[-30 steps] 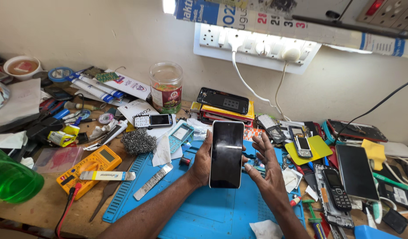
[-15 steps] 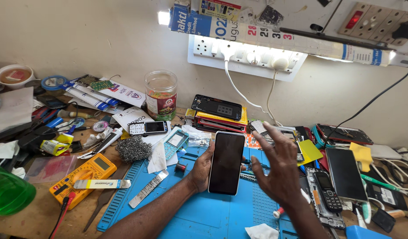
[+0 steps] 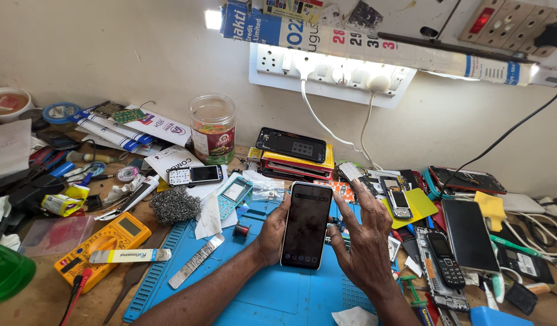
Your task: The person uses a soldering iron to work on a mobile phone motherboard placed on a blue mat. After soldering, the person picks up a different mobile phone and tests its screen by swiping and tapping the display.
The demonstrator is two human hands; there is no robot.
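My left hand [image 3: 271,236] holds a white-edged smartphone [image 3: 306,224] upright over the blue work mat [image 3: 272,293], its dark screen facing me. The fingers wrap the phone's left edge. My right hand [image 3: 364,236] hovers just right of the phone with its fingers spread, palm turned toward the phone's right edge and holding nothing. Whether it touches the phone I cannot tell.
A yellow multimeter [image 3: 103,247], a steel-wool pad [image 3: 174,204] and a metal ruler [image 3: 195,261] lie left of the mat. A plastic jar [image 3: 212,128] and a stack of phone parts [image 3: 291,154] stand behind. Several phones [image 3: 468,234] and tools crowd the right side.
My right hand has lifted off the phone's right edge and spread its fingers beside it. The left hand keeps holding the phone upright in about the same place.
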